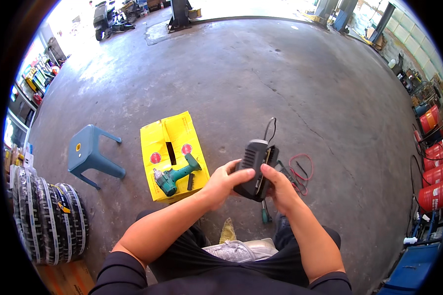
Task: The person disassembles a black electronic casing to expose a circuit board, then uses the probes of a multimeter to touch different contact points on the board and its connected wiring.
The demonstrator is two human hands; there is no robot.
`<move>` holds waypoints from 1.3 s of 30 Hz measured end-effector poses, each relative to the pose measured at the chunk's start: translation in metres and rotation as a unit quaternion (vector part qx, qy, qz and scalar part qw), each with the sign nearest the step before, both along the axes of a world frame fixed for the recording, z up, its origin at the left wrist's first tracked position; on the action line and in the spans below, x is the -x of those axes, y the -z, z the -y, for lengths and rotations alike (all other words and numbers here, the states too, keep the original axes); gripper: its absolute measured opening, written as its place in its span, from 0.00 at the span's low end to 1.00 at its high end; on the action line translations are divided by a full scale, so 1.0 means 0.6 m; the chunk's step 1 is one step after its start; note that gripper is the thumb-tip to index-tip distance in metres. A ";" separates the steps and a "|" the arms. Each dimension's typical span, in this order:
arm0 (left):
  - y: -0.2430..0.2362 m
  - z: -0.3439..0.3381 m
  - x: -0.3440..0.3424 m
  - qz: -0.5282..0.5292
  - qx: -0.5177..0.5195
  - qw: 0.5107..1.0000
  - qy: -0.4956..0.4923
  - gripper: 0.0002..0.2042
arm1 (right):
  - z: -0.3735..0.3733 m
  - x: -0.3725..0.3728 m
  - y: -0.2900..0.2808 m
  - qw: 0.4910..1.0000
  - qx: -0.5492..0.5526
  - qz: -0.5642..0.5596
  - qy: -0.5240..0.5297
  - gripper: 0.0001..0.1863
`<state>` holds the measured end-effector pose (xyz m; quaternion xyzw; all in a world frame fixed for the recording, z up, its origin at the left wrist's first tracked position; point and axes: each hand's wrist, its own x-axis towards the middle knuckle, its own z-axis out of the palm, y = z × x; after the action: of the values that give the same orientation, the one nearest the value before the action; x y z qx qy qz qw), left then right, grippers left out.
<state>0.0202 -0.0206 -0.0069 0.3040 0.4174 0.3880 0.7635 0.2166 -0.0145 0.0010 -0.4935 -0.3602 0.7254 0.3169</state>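
Observation:
Between my two hands is a black plastic unit (251, 167), ribbed on the side, with a black cable rising from its top; it looks like a charger or battery. My left hand (231, 179) grips its left side, thumb across it. My right hand (275, 184) grips the right side. A yellow cardboard box (160, 137) stands on the floor to the left, carrying a teal cordless drill (174, 174) and a small black strip (191, 182). Red and black leads (305, 162) lie behind my right hand. A green-handled tool (266, 214) lies below the black unit.
A blue plastic stool (88, 152) stands left of the box. Wrapped tires (49, 216) are stacked at lower left. Several red drums (434, 194) and a blue metal cabinet (411, 268) line the right. A scooter (103, 22) and lift posts (178, 17) are at the back.

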 end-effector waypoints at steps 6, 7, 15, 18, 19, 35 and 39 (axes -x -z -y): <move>-0.001 -0.022 0.020 0.111 0.064 0.992 0.005 0.26 | 0.003 -0.016 0.000 0.996 0.015 -0.087 -0.019 0.39; 0.009 -0.025 0.020 0.113 0.062 0.992 0.004 0.27 | 0.003 -0.013 0.001 0.995 0.019 -0.095 -0.008 0.39; 0.009 -0.043 0.030 0.256 0.057 0.964 0.054 0.34 | -0.004 -0.037 -0.016 0.982 0.000 -0.187 -0.007 0.40; 0.010 -0.044 0.038 0.296 0.080 0.951 0.022 0.34 | -0.010 -0.060 -0.018 0.970 -0.003 -0.244 0.011 0.36; 0.011 -0.045 0.042 0.302 0.079 0.950 0.023 0.34 | -0.013 -0.067 -0.008 0.965 0.000 -0.261 0.001 0.36; 0.021 -0.065 0.054 0.244 0.096 0.965 -0.026 0.35 | 0.092 -0.097 0.573 0.893 0.426 -0.127 -0.069 0.24; 0.030 -0.062 0.048 0.260 0.096 0.960 -0.025 0.32 | 0.090 -0.111 0.632 0.886 0.445 -0.104 -0.083 0.19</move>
<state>-0.0083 0.0167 -0.0248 0.1071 0.2469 0.4307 0.8614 0.2832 -0.0687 -0.3785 -0.4729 -0.0043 0.8803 0.0388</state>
